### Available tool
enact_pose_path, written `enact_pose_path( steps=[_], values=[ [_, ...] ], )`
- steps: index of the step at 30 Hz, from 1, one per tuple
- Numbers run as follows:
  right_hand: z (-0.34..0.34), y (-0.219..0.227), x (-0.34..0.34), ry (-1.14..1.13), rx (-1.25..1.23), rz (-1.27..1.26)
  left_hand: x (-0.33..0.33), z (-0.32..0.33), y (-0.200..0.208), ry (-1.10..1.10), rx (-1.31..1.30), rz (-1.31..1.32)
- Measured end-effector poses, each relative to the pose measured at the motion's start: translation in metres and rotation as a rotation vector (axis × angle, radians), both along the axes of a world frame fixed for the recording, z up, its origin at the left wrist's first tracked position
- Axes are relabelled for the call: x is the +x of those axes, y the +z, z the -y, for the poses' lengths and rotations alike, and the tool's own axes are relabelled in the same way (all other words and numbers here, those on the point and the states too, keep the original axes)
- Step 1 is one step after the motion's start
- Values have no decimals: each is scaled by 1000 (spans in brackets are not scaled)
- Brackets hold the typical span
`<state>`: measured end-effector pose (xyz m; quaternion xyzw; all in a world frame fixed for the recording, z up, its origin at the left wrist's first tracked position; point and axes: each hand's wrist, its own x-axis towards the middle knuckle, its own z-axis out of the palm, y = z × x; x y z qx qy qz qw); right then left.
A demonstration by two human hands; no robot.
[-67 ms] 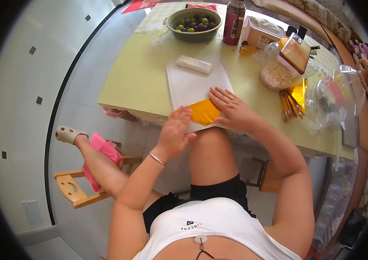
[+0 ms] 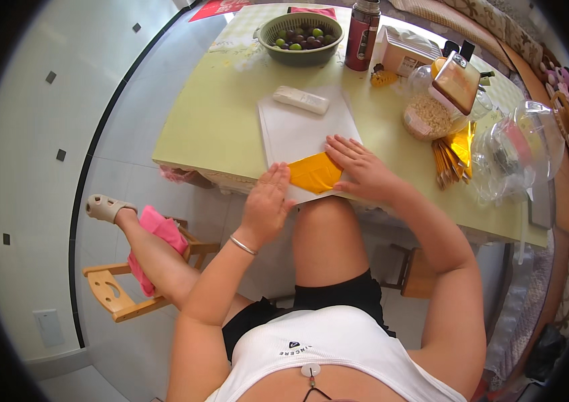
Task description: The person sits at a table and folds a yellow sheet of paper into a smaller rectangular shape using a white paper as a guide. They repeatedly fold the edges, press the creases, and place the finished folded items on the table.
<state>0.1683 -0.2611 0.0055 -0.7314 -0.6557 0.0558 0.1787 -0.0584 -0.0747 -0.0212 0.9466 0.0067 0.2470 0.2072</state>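
Observation:
A shiny gold foil piece lies flat on white paper at the table's near edge. My right hand rests palm down over its right end, fingers stretched out and touching the paper. Alongside the foil's left end, my left hand has its fingers straight and side by side, the tips at the foil's edge. Neither hand grips anything. A white oblong case lies on the far part of the paper.
On the yellow-green table, a colander holds round fruit beside a red thermos. To the right are a tissue box, a phone against a jar, gold foil strips and clear plastic packaging.
My left hand has slid slightly left and down toward me, uncovering a little more of the foil's left end. My right hand has barely moved.

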Motion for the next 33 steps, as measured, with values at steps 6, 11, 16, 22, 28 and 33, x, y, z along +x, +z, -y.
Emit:
enact_pose_path(
  steps=[6, 11, 16, 22, 28, 33],
  values=[
    [12, 5, -3, -20, 101, -93, 7, -2, 18, 79, 81, 204],
    [22, 9, -21, -83, 234, -26, 11, 4, 20, 125, 94, 258],
    [16, 1, -25, -310, 371, -282, 13, -1, 5, 252, -520, 267],
    [-7, 22, -67, -348, 702, -1205, -11, -3, 14, 269, -1443, 349],
    [-23, 24, -114, -372, 768, -1144, -57, -1, 26, 272, -1621, 469],
    [-28, 19, -148, -258, 773, -935, -104, -1, 24, 249, -1666, 554]
  ],
)
